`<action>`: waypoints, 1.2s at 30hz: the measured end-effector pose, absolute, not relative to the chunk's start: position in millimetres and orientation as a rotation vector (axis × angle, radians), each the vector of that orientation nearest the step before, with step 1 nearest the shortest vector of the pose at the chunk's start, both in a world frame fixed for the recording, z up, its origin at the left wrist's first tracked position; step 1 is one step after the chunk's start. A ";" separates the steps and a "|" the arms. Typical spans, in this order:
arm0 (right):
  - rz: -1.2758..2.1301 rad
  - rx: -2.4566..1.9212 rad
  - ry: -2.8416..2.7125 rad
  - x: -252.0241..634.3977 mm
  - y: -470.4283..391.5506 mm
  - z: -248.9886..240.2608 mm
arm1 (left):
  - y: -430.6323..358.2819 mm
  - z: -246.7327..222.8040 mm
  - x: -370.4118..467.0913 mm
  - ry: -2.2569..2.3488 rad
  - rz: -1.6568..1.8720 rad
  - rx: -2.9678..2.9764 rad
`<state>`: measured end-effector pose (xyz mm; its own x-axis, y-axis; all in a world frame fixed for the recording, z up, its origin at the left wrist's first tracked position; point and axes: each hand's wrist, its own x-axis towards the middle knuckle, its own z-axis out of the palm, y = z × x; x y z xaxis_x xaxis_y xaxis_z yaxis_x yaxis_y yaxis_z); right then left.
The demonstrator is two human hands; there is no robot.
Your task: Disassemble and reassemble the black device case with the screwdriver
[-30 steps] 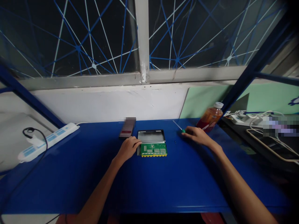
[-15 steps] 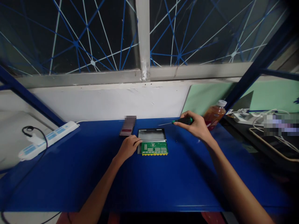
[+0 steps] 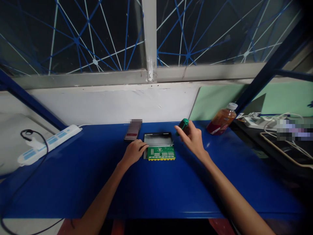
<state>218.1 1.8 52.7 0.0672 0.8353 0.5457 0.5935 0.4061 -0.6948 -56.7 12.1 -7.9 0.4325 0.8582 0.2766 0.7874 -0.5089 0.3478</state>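
Note:
A green circuit board [image 3: 161,152] with a yellow strip along its near edge lies at the front of a shallow metal case [image 3: 158,139] on the blue table. My left hand [image 3: 133,152] pinches the case's left edge beside the board. In my right hand [image 3: 192,135] is a green and black screwdriver [image 3: 183,125], handle up and tilted. Its thin shaft points down and left, with the tip by the upper right corner of the board; whether it touches is too small to tell.
A phone [image 3: 132,130] lies behind my left hand. At the back right stands a tilted drink bottle [image 3: 221,120]. A white power strip [image 3: 51,143] with a black cable is on the left. Cables and a tray lie far right.
My right hand has moved left and turned the screwdriver from nearly level to pointing down, its tip now by the board. My left hand stays at the case.

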 end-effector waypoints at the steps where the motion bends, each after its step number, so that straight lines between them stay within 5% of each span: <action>1: 0.274 -1.289 -1.656 217.0 1.6 51.8 | 11.9 -7.0 -56.5 1.458 0.627 2.518; 25: 0.167 -1.220 -1.895 214.2 2.9 49.0 | 7.0 0.5 -56.2 1.447 0.742 2.531; 36: 0.463 -1.171 -1.924 219.6 7.5 61.2 | 19.6 29.0 -0.6 1.002 0.729 2.374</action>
